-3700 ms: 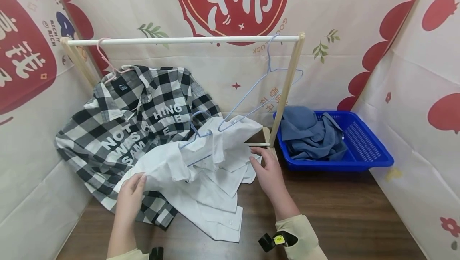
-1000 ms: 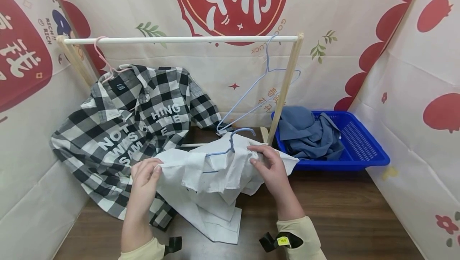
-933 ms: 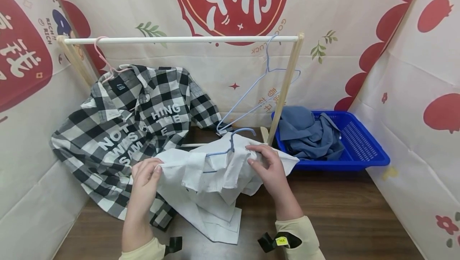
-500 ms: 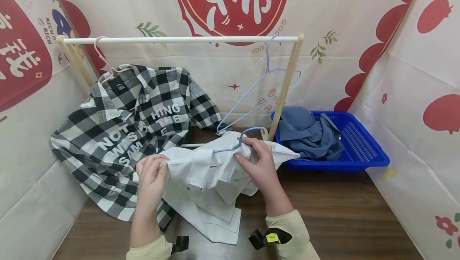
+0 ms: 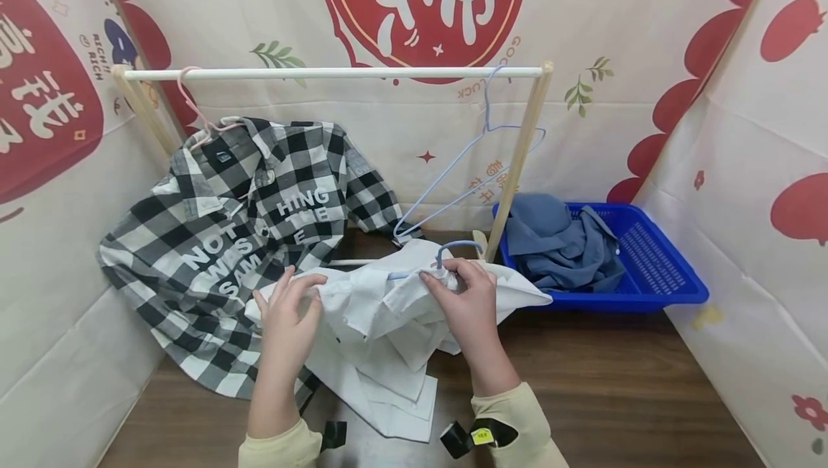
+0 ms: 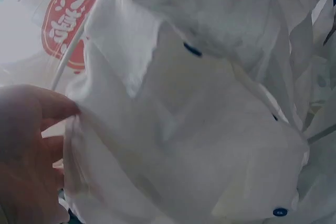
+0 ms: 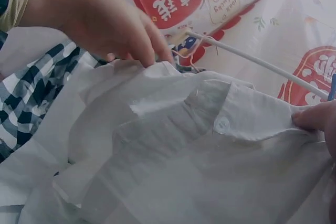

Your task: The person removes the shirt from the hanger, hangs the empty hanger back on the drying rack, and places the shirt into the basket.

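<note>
A white shirt [image 5: 397, 360] with a blue hanger [image 5: 461, 243] inside it is raised over the table, its lower part lying on the wood. The hanger's hook sticks out above the collar. My right hand [image 5: 475, 310] pinches the shirt's cloth beside the hook between thumb and fingers. At the shirt's left shoulder, my left hand [image 5: 287, 324] has its fingers spread and loosely bent. The left wrist view has that hand [image 6: 26, 145] at the cloth's edge. In the right wrist view a button [image 7: 222, 124] shows on the collar.
Behind stands a rack with a white rail [image 5: 336, 73]. A black-and-white checked shirt [image 5: 259, 202] hangs left on a pink hanger [image 5: 187, 98]. Another blue hanger [image 5: 488, 105] hangs at the right end. A blue basket [image 5: 666, 259] holds blue-grey cloth [image 5: 563, 245].
The white shirt, first lying lower and left, was lifted and shifted right. My right hand moved in from the right shoulder towards the hook. My left fingers have loosened from their pinch.
</note>
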The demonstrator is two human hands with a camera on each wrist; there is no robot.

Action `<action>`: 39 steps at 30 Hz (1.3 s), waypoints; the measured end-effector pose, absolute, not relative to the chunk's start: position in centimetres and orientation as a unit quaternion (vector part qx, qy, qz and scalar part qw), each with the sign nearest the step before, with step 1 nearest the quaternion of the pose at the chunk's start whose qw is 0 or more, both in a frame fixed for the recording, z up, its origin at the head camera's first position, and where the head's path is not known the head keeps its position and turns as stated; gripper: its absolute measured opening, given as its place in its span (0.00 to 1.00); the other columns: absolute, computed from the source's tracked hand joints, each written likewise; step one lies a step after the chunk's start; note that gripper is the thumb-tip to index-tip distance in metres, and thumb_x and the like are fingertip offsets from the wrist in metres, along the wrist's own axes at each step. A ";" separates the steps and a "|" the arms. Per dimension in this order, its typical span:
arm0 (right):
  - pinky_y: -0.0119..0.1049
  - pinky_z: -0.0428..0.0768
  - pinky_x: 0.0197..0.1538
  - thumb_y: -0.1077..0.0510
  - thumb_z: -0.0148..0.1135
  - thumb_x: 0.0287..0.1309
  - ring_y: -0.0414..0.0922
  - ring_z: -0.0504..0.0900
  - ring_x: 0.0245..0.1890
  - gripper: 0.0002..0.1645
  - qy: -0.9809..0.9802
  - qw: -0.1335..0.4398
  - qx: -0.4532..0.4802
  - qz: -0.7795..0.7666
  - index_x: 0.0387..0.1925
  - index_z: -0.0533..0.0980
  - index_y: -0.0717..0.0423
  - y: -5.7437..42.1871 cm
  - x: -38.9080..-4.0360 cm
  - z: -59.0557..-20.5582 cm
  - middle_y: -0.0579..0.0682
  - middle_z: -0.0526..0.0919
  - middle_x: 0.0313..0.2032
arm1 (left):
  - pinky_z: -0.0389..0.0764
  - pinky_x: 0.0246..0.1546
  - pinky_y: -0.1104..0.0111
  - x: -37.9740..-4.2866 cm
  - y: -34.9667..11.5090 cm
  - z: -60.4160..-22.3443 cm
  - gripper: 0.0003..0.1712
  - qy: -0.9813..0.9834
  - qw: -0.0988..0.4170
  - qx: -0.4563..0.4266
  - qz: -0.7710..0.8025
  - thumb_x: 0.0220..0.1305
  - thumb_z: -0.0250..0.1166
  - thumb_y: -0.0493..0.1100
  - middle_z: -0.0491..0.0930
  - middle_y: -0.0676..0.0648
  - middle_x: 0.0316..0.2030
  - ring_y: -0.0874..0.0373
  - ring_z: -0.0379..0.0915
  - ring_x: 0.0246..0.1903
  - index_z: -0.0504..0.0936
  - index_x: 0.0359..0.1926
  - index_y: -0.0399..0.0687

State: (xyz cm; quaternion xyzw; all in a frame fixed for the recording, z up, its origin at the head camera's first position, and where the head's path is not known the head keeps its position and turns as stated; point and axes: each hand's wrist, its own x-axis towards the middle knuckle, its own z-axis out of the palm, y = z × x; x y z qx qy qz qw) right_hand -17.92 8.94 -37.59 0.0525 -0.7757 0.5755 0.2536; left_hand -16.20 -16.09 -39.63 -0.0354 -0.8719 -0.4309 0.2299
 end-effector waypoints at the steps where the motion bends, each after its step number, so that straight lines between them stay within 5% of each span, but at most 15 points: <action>1: 0.44 0.63 0.47 0.60 0.77 0.47 0.49 0.67 0.46 0.11 -0.776 0.254 0.051 0.575 0.33 0.83 0.59 8.9 -17.8 -37.6 0.51 0.83 0.38 | 0.24 0.66 0.40 -16.0 -15.8 -39.6 0.14 -0.872 0.238 -0.042 -0.425 0.65 0.58 0.33 0.81 0.43 0.52 0.45 0.56 0.69 0.82 0.49 0.45; 7: 0.43 0.63 0.44 0.62 0.78 0.45 0.48 0.70 0.41 0.11 -0.778 0.277 0.061 0.560 0.30 0.82 0.58 8.6 -17.5 -37.7 0.50 0.83 0.35 | 0.34 0.64 0.34 -15.0 -13.6 -39.0 0.20 -0.854 0.291 -0.136 -0.410 0.60 0.64 0.32 0.78 0.44 0.55 0.44 0.65 0.64 0.81 0.53 0.48; 12: 0.44 0.63 0.45 0.63 0.78 0.42 0.47 0.76 0.38 0.11 -0.784 0.305 0.088 0.534 0.28 0.82 0.57 8.2 -17.5 -38.2 0.50 0.84 0.33 | 0.38 0.59 0.27 -14.5 -11.7 -38.6 0.20 -0.875 0.286 -0.188 -0.344 0.61 0.66 0.36 0.76 0.45 0.57 0.46 0.68 0.61 0.83 0.53 0.56; 28: 0.44 0.64 0.45 0.61 0.81 0.38 0.43 0.81 0.36 0.12 -0.813 0.322 0.155 0.459 0.29 0.86 0.56 8.0 -16.7 -38.2 0.44 0.86 0.29 | 0.42 0.60 0.30 -14.8 -10.5 -39.5 0.08 -0.901 0.261 -0.134 -0.321 0.65 0.65 0.41 0.80 0.46 0.50 0.45 0.72 0.54 0.82 0.45 0.52; 39: 0.45 0.63 0.46 0.60 0.81 0.37 0.44 0.80 0.38 0.13 -0.811 0.323 0.159 0.462 0.29 0.86 0.56 8.7 -16.5 -37.7 0.43 0.86 0.29 | 0.41 0.62 0.33 -15.1 -11.7 -40.0 0.12 -0.902 0.246 -0.119 -0.334 0.63 0.60 0.31 0.78 0.48 0.51 0.46 0.69 0.56 0.79 0.44 0.51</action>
